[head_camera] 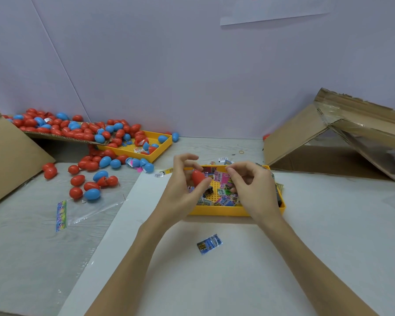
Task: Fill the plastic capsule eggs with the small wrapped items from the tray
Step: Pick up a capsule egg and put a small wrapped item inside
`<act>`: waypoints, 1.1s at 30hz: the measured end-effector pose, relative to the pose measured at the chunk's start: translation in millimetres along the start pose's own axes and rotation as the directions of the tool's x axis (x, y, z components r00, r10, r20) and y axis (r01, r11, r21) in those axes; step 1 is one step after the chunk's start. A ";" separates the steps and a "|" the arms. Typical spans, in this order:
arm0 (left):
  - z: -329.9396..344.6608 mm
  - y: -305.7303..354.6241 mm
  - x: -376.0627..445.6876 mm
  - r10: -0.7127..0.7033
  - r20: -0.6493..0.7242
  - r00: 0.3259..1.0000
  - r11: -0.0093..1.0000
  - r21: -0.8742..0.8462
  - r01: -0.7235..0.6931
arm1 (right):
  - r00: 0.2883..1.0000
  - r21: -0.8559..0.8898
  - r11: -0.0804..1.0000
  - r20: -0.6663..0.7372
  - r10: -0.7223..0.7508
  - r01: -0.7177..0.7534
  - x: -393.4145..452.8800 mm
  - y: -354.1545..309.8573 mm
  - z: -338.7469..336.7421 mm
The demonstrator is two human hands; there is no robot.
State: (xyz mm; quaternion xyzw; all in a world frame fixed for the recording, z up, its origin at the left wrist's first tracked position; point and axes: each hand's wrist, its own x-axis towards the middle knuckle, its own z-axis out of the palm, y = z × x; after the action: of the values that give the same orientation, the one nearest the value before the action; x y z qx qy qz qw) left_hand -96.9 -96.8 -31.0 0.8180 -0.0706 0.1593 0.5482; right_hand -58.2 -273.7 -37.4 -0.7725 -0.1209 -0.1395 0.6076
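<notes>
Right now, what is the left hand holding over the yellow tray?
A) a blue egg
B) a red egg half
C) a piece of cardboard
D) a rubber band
B: the left hand grips a red egg half above the yellow tray of wrapped items, with the right hand close beside it.

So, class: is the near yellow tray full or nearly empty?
Partly filled. Wrapped items lie scattered in the near tray, but its studded yellow floor shows bare between them. The hands hide part of it.
</notes>
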 end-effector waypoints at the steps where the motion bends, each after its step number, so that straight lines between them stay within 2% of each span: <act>1: -0.5 1.6 0.5 -0.028 -0.008 1.000 0.999 -0.046 0.028 | 1.000 0.042 0.999 -0.007 0.011 -0.011 0.3 -0.7 -0.3; 5: -4.5 4.4 -0.3 -0.048 0.031 0.998 0.989 -0.142 0.052 | 0.997 0.189 0.981 -0.049 0.054 -0.044 0.6 -2.6 -1.2; 10: 0.1 7.1 -3.5 -0.069 0.175 0.982 0.985 -0.144 0.095 | 0.992 0.251 0.965 -0.089 0.094 -0.069 1.6 -1.6 -1.4; 20: 7.0 6.9 -3.2 -0.084 0.090 0.992 0.981 -0.167 0.098 | 0.997 0.151 0.988 -0.079 0.020 -0.008 -1.7 -2.4 0.6; 23: 7.7 6.1 -3.1 -0.078 0.074 0.994 0.981 -0.171 0.089 | 0.999 0.133 0.991 -0.029 0.021 -0.017 -3.1 -2.6 2.3; 29: 8.3 4.5 -3.2 -0.073 0.030 0.997 0.986 -0.148 0.077 | 0.989 0.216 0.973 0.140 0.052 -0.082 -1.8 -4.7 1.4; 33: 7.9 5.1 -2.8 -0.060 0.009 0.998 0.986 -0.158 0.061 | 0.989 0.211 0.974 0.139 0.052 -0.081 -1.2 -3.8 -1.6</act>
State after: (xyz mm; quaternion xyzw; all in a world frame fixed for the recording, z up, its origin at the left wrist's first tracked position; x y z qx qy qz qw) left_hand -99.6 -106.2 -30.2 0.7741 -0.0595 0.1347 0.6156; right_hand -60.8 -274.3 -34.0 -0.7129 -0.1495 -0.0534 0.6831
